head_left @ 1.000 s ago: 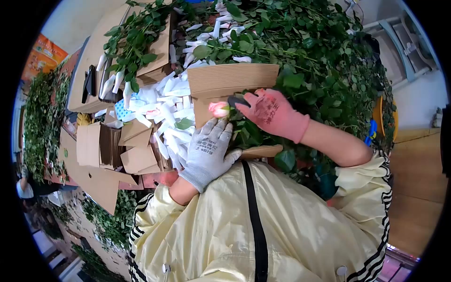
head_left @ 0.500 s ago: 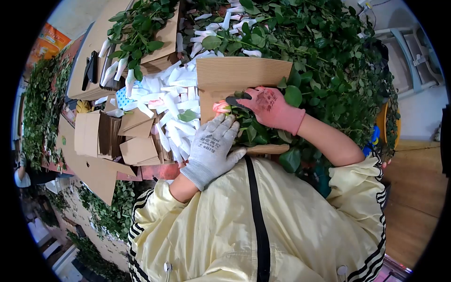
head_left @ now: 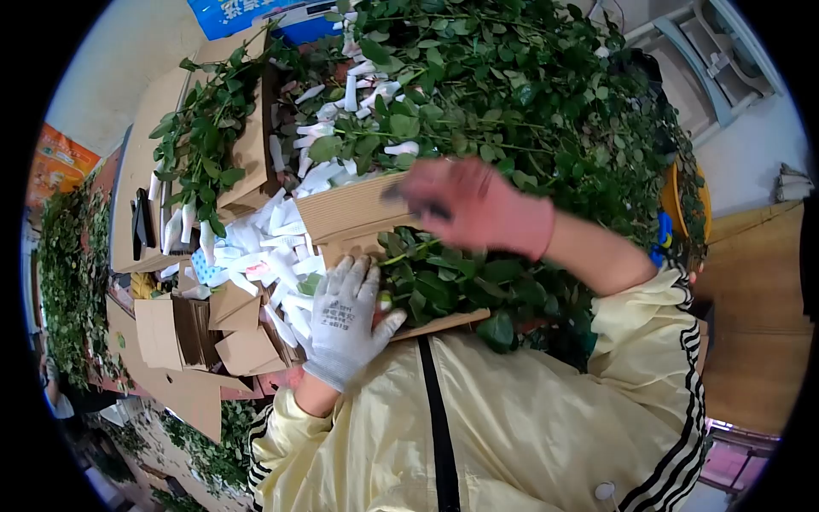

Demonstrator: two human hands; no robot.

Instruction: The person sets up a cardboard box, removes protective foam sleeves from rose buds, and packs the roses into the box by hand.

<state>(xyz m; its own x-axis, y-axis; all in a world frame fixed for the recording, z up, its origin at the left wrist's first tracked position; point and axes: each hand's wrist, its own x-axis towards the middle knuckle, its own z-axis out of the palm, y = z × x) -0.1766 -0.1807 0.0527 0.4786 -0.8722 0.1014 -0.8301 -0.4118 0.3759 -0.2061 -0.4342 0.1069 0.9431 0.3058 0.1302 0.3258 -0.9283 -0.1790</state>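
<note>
My left hand [head_left: 343, 320], in a pale grey glove, lies with its fingers stretched out over a sheet of corrugated cardboard [head_left: 345, 209]. Leafy rose stems [head_left: 444, 282] rest on that sheet, just right of the hand. Any flower heads there are hidden, apart from a small pale bit beside my left thumb. Above the stems is my right hand [head_left: 478, 207], in a pink glove with dark fingertips. It overlaps the right end of the cardboard's raised far flap. Motion smears its fingers, so whether they grip the flap does not show.
White foam sleeves [head_left: 273, 247] are heaped left of the cardboard. Folded cardboard pieces [head_left: 183, 328] stand further left, near a black stapler-like tool [head_left: 142, 224]. Many leafy stems [head_left: 512, 111] cover the far and right side. A yellow bin [head_left: 693, 200] stands at the right.
My right hand has lifted off the stems and moved up to the cardboard flap. The peach rose head beside my left fingers is now out of sight. The view has shifted and tilted.
</note>
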